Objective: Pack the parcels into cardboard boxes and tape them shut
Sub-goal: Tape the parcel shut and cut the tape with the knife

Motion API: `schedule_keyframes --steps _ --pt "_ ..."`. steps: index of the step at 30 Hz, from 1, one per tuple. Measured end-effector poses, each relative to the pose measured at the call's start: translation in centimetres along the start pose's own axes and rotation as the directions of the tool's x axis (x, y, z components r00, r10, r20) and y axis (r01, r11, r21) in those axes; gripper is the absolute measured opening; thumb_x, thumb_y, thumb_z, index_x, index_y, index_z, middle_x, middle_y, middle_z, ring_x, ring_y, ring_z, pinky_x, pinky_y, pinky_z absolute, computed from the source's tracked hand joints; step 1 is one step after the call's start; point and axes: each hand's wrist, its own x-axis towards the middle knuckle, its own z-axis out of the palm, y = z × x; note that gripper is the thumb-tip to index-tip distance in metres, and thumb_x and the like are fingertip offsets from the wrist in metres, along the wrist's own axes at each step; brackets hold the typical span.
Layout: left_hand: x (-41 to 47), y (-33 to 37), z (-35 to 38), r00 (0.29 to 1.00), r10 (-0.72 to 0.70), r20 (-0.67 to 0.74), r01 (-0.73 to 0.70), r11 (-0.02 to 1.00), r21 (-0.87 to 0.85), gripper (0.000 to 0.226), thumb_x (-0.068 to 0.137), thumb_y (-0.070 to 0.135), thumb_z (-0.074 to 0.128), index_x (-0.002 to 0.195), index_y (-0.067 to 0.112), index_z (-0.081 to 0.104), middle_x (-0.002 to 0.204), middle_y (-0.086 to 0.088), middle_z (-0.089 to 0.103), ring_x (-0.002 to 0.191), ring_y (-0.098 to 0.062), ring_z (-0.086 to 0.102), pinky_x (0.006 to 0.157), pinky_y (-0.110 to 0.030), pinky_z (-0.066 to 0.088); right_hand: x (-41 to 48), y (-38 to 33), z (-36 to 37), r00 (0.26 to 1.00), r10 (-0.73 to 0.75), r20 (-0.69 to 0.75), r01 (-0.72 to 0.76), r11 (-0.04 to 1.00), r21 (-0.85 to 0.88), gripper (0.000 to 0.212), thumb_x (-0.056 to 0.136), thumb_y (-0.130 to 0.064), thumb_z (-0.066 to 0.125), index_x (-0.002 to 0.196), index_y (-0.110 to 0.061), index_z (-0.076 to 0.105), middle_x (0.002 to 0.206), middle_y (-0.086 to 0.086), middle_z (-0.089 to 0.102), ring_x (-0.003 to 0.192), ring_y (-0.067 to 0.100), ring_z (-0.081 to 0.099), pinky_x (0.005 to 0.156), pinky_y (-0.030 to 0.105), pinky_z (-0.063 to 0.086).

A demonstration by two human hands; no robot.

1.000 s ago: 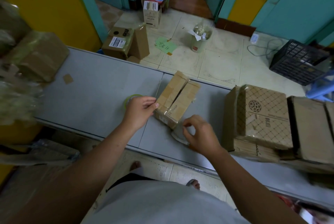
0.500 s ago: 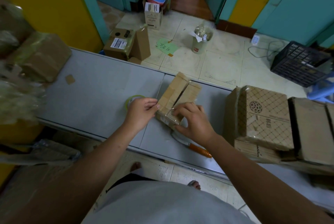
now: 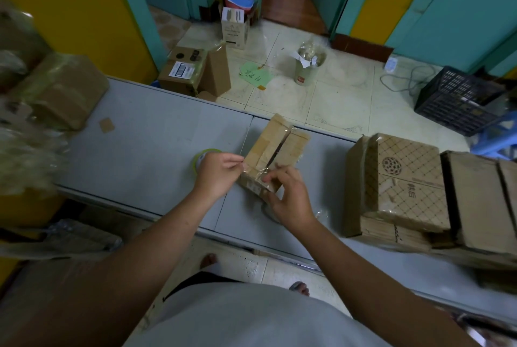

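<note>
A small brown cardboard box (image 3: 275,148) lies on the grey table (image 3: 145,145), its top flaps meeting along a dark seam. My left hand (image 3: 216,172) holds a roll of clear tape with a green core (image 3: 202,156) at the box's left near corner and pinches the tape between thumb and fingers. A strip of clear tape (image 3: 256,172) runs from there across the box's near end. My right hand (image 3: 289,195) pinches that strip against the near end of the box. A knife under my right hand is mostly hidden.
Stacked patterned cardboard boxes (image 3: 405,181) fill the table's right side. Wrapped parcels (image 3: 60,89) sit at the left end. On the floor beyond stand an open box (image 3: 193,69), a bin (image 3: 307,67) and a black crate (image 3: 458,100).
My right hand left the knife on the table and moved up onto the near end of the box, where it now pinches the tape. My left hand stayed at the roll.
</note>
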Motion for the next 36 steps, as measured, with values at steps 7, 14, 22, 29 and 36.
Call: schedule_keyframes --steps 7,14,22,29,36 --pt "0.6 0.9 -0.1 0.992 -0.094 0.086 0.096 0.995 -0.029 0.041 0.073 0.027 0.084 0.113 0.023 0.078 0.105 0.004 0.078 0.094 -0.014 0.076 0.089 -0.045 0.064 -0.8 0.7 -2.7 0.995 -0.049 0.084 0.054 0.997 -0.052 0.039 0.078 -0.044 0.087 0.111 -0.030 0.073 0.149 -0.009 0.051 0.153 0.014 0.031 0.120 0.039 0.031" --pt "-0.2 1.9 -0.2 0.987 -0.104 0.119 0.105 0.994 0.003 0.056 0.087 0.046 0.082 0.134 0.024 0.062 0.120 0.008 0.065 0.106 -0.009 0.066 0.086 -0.047 0.064 1.2 0.7 -4.5 0.901 0.407 -0.149 -0.381 0.908 0.175 0.049 0.100 -0.030 0.068 0.145 -0.031 0.047 0.144 -0.006 0.043 0.129 0.014 0.051 0.096 0.028 0.054" --pt "-4.4 2.3 3.1 0.945 -0.324 0.046 0.304 0.818 -0.489 0.084 0.094 0.019 0.079 0.159 0.018 0.025 0.142 -0.007 0.049 0.112 -0.016 0.064 0.070 -0.035 0.064 11.3 1.8 -7.6 0.874 0.480 0.076 -0.481 0.877 -0.015 0.063 0.102 -0.034 0.063 0.158 -0.019 0.038 0.159 0.005 0.044 0.146 0.026 0.043 0.117 0.039 0.035" --pt "-1.6 4.4 3.4 0.989 -0.151 -0.005 0.132 0.878 -0.460 0.049 0.074 0.028 0.078 0.121 0.021 0.066 0.114 0.002 0.078 0.108 -0.019 0.074 0.097 -0.047 0.060 9.4 2.4 -7.6 0.866 0.498 -0.049 -0.494 0.866 0.075 0.030 0.097 -0.021 0.067 0.123 -0.007 0.068 0.112 0.003 0.070 0.106 0.020 0.066 0.077 0.021 0.046" --pt "7.4 7.4 1.6 0.985 0.036 0.167 -0.046 0.997 0.057 0.069 0.084 0.054 0.069 0.148 0.036 0.052 0.139 0.005 0.061 0.122 -0.016 0.064 0.103 -0.043 0.057 3.4 -0.8 -7.8 0.889 0.450 -0.080 -0.433 0.886 0.165 0.024 0.099 -0.032 0.068 0.122 -0.027 0.065 0.099 -0.012 0.070 0.089 0.003 0.069 0.073 0.016 0.055"
